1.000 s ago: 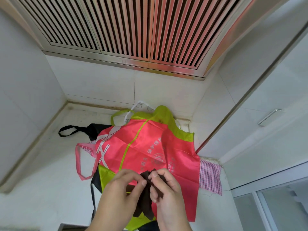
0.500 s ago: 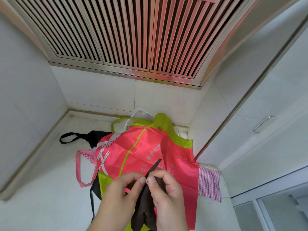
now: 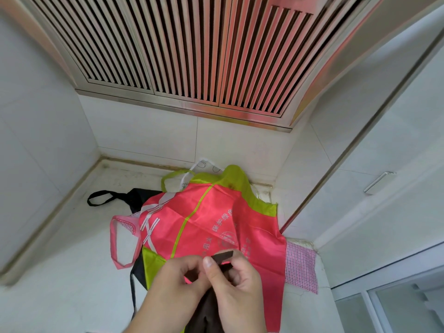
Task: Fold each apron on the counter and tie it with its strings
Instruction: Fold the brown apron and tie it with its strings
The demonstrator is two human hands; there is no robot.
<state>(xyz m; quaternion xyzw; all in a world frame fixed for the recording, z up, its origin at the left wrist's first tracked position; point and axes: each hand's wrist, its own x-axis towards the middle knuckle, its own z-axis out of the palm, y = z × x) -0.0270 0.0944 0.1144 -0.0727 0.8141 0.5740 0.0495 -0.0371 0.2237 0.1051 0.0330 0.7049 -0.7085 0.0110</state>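
A folded dark brown apron [image 3: 206, 313] hangs between my hands at the bottom of the view. My right hand [image 3: 237, 292] pinches its dark string [image 3: 222, 256], whose flat end sticks up past my thumb. My left hand [image 3: 175, 284] curls its fingers on the same bundle right beside it. Under my hands, a pink apron with lime green trim [image 3: 211, 219] lies spread on the white counter [image 3: 72, 272]. Beneath it lie a black apron [image 3: 134, 195] with a looped strap and a pink checked apron [image 3: 300, 265].
A slatted metal range hood [image 3: 192, 56] hangs overhead. White tiled walls close the counter at the back and left. A white cabinet with a metal handle [image 3: 378, 182] stands at the right, with a glass pane [image 3: 396, 306] below.
The string end has swung from pointing steeply up to lying nearly level over my right thumb. Both hands sank slightly in the view with the brown bundle.
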